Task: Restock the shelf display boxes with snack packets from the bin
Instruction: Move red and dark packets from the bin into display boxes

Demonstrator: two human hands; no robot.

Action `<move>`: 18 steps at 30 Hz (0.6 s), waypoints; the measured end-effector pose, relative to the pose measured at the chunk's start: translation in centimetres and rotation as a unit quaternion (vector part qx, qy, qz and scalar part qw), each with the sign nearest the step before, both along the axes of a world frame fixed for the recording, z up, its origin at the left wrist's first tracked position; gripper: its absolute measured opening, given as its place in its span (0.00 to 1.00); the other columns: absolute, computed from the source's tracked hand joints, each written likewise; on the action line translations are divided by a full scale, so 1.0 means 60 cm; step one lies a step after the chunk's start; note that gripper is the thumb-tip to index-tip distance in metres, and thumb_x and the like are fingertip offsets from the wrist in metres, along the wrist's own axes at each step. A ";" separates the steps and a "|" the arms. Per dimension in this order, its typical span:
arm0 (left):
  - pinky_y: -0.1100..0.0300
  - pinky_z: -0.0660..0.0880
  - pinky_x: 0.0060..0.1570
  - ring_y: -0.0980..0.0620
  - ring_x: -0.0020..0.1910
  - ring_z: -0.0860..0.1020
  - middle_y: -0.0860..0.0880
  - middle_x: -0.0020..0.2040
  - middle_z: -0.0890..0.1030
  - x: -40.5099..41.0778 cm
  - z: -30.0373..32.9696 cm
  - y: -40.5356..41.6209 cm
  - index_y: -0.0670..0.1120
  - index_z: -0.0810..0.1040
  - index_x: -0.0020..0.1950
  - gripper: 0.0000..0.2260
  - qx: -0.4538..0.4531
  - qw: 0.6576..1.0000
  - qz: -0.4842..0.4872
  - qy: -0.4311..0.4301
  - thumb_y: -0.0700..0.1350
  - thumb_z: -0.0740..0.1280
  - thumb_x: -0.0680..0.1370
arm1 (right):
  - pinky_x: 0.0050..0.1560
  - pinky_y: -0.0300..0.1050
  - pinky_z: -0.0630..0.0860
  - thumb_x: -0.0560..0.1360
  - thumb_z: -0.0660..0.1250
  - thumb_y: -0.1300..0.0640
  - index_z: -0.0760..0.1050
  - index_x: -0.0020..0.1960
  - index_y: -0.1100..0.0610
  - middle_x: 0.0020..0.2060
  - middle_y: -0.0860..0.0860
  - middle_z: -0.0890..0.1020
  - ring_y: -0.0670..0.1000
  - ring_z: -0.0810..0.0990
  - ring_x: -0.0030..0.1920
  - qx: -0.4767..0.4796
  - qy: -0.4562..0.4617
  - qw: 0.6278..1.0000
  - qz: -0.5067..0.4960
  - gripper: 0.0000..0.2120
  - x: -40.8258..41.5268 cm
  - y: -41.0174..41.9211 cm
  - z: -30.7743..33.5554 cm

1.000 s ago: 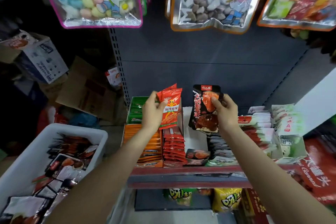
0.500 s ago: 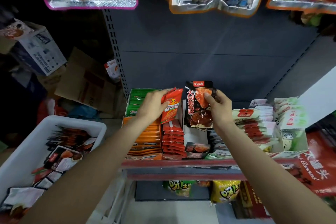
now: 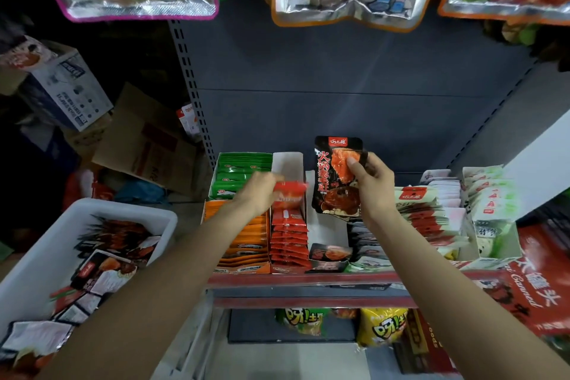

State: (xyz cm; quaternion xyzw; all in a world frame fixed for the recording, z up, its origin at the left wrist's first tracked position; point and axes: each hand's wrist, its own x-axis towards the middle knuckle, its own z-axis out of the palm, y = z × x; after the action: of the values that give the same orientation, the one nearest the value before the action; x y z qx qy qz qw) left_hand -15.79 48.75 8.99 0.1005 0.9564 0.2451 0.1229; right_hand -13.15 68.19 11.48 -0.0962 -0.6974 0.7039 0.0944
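Red foil shows, blurred, in my left hand [image 3: 257,194], which pinches a red packet [image 3: 290,193] over the back of the red box [image 3: 289,237], the landmark I place everything else by. The left forearm runs up from the lower left, wrist nearly straight, fingers curled round the packet's left edge so the grip is narrow and holding it; the packet looks tilted, its lower edge just above the red packets already filed in the box. I cannot tell whether it touches them.

My right hand [image 3: 371,191], to the right of the red box and a little higher, holds a black packet [image 3: 334,177] upright. The thumb lies across the packet's front near the upper right and the fingers wrap behind its right edge, a closed grip on it. That forearm comes up from the lower right, with the wrist bent slightly inward. The black packet hangs above a white gap just right of the red box, clear of the shelf [image 3: 308,279].

Left of the red box stands an orange box [image 3: 246,244], and behind that a green box [image 3: 242,176], both full of flat packets. At the front, right of the red box, one black packet lies flat [image 3: 330,253]. Further right are rows of pale and red-labelled packets [image 3: 431,213].

Well to the left of the red box and lower sits the white bin [image 3: 37,259], with more black and red packets heaped loosely inside it.
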 end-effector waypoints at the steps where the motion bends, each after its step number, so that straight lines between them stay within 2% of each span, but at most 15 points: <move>1: 0.50 0.74 0.59 0.48 0.57 0.77 0.47 0.58 0.80 0.004 -0.006 -0.004 0.51 0.75 0.65 0.18 -0.036 0.999 -0.022 -0.034 0.40 0.69 0.75 | 0.56 0.60 0.76 0.77 0.64 0.59 0.78 0.45 0.53 0.44 0.52 0.82 0.55 0.81 0.48 0.001 -0.001 1.000 0.002 0.05 0.001 0.001 -0.002; 3: 0.48 0.68 0.65 0.49 0.63 0.73 0.50 0.63 0.77 0.012 -0.010 -0.004 0.55 0.71 0.68 0.26 -0.059 0.995 -0.054 -0.067 0.44 0.73 0.72 | 0.57 0.61 0.76 0.77 0.65 0.59 0.78 0.45 0.52 0.44 0.53 0.82 0.57 0.81 0.50 -0.004 -0.007 1.000 0.008 0.05 0.002 0.003 -0.007; 5: 0.55 0.64 0.68 0.50 0.67 0.69 0.50 0.71 0.69 0.021 -0.001 0.002 0.52 0.64 0.73 0.33 0.042 0.994 -0.038 -0.089 0.43 0.73 0.71 | 0.57 0.62 0.75 0.77 0.65 0.59 0.79 0.45 0.51 0.44 0.53 0.83 0.58 0.81 0.50 -0.018 -0.017 1.000 0.012 0.06 0.005 0.006 -0.013; 7: 0.61 0.63 0.65 0.53 0.67 0.68 0.51 0.74 0.64 0.028 0.010 0.011 0.51 0.60 0.75 0.35 0.178 0.980 -0.006 -0.092 0.44 0.73 0.71 | 0.57 0.63 0.75 0.77 0.65 0.60 0.79 0.45 0.53 0.43 0.53 0.83 0.57 0.81 0.49 -0.042 -0.029 0.999 0.015 0.06 0.008 0.006 -0.019; 9: 0.58 0.62 0.69 0.55 0.69 0.66 0.53 0.73 0.65 0.032 0.013 0.023 0.50 0.60 0.75 0.36 0.245 0.967 0.017 -0.066 0.49 0.74 0.71 | 0.57 0.61 0.76 0.77 0.64 0.62 0.78 0.47 0.56 0.44 0.54 0.82 0.56 0.81 0.48 -0.067 -0.035 0.997 0.026 0.05 0.011 0.002 -0.023; 11: 0.55 0.67 0.68 0.54 0.66 0.71 0.50 0.68 0.72 0.034 0.010 0.039 0.48 0.65 0.72 0.33 0.280 0.958 0.032 -0.047 0.50 0.74 0.70 | 0.55 0.59 0.77 0.78 0.63 0.63 0.78 0.49 0.58 0.44 0.55 0.82 0.55 0.81 0.46 -0.091 -0.031 0.994 0.041 0.05 0.014 -0.002 -0.026; 14: 0.61 0.76 0.50 0.53 0.48 0.79 0.47 0.53 0.80 0.036 0.006 0.065 0.43 0.74 0.59 0.18 0.235 0.971 0.044 -0.003 0.45 0.73 0.72 | 0.52 0.55 0.78 0.78 0.62 0.64 0.77 0.52 0.60 0.45 0.55 0.82 0.54 0.81 0.46 -0.115 -0.024 0.991 0.065 0.06 0.019 -0.002 -0.031; 16: 0.56 0.77 0.46 0.49 0.43 0.81 0.44 0.47 0.82 0.036 -0.002 0.076 0.40 0.76 0.53 0.12 0.209 0.975 0.067 0.036 0.41 0.72 0.72 | 0.53 0.52 0.78 0.76 0.64 0.67 0.77 0.52 0.59 0.46 0.55 0.82 0.54 0.81 0.48 -0.091 -0.019 0.992 0.081 0.08 0.022 0.004 -0.033; 18: 0.61 0.77 0.43 0.48 0.41 0.81 0.44 0.44 0.82 0.041 -0.012 0.081 0.40 0.76 0.49 0.09 0.209 0.974 0.076 0.052 0.40 0.72 0.72 | 0.54 0.51 0.78 0.73 0.66 0.71 0.78 0.50 0.58 0.46 0.54 0.82 0.53 0.81 0.48 -0.032 -0.020 0.995 0.087 0.11 0.025 0.017 -0.033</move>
State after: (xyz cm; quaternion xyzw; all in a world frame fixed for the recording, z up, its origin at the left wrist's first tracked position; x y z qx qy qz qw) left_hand -13.33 53.61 8.29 0.0637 0.8939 0.4426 0.0308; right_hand -11.68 69.19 9.48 -0.0521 -0.6821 0.7292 0.0152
